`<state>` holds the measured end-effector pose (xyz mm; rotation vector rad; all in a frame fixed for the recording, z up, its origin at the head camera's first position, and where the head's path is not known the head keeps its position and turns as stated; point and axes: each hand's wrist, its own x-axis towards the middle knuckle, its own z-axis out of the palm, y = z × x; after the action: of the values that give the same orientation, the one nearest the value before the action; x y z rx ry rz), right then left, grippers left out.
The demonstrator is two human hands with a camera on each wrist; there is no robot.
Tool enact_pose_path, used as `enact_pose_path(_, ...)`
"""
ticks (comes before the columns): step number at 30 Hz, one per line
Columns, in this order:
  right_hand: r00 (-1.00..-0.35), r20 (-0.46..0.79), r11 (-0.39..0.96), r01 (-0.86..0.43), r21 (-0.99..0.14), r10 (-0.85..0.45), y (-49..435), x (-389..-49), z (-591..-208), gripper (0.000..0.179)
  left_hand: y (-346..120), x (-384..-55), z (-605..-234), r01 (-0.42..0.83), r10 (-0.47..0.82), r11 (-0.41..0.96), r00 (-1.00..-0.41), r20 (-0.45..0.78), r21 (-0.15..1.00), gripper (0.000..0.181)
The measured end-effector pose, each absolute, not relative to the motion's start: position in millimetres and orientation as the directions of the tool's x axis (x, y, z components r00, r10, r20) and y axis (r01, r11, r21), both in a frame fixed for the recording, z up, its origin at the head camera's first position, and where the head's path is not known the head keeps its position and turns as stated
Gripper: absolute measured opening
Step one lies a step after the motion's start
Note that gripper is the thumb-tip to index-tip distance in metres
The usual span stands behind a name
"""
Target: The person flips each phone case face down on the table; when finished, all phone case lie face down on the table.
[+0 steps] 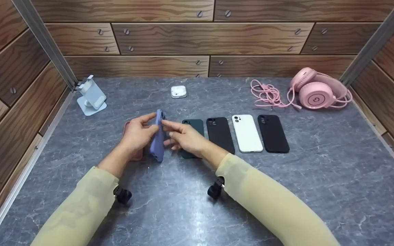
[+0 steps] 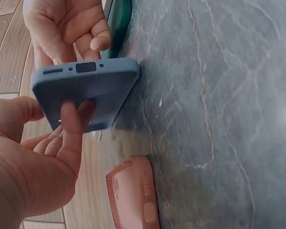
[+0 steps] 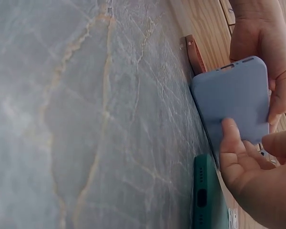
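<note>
A blue-purple phone case (image 1: 156, 145) stands tilted on its long edge on the table. My left hand (image 1: 138, 134) grips it from the left, with the thumb at its edge and fingers on the inner face in the left wrist view. My right hand (image 1: 186, 138) is on the other side, its fingers extended and touching the case's back (image 3: 238, 95). Port cutouts show along its lower edge. Beneath my left hand lies a pink phone case (image 2: 133, 195), partly hidden. A dark green phone case (image 1: 197, 124) lies under my right hand, also partly covered.
To the right lie a black phone case (image 1: 221, 135), a white one (image 1: 247, 133) and another black one (image 1: 273, 133). Farther back are a light-blue folding stand (image 1: 92, 97), a white earbud case (image 1: 178, 92) and pink headphones (image 1: 316, 94) with a coiled cable (image 1: 268, 94).
</note>
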<state>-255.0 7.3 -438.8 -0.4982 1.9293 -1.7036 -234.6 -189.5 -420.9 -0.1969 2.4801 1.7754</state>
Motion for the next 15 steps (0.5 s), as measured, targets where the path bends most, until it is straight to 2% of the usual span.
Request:
enact_pose_path(6, -0.816, -0.136, 0.197, 0.027, -0.98, -0.562, 6.7, -255.9, -440.4, 0.053, -193.6, -232.7, -423.9, -0.168, -0.049, 0.257, -0.986, -0.16, 0.952, 0.058)
enact_pose_path(15, -0.892, -0.108, 0.223, 0.008, -0.975, -0.44, 7.7, -258.1, -441.7, 0.058, -195.6, -234.6, -424.5, -0.126, -0.079, 0.153, -0.99, -0.115, 0.98, 0.057)
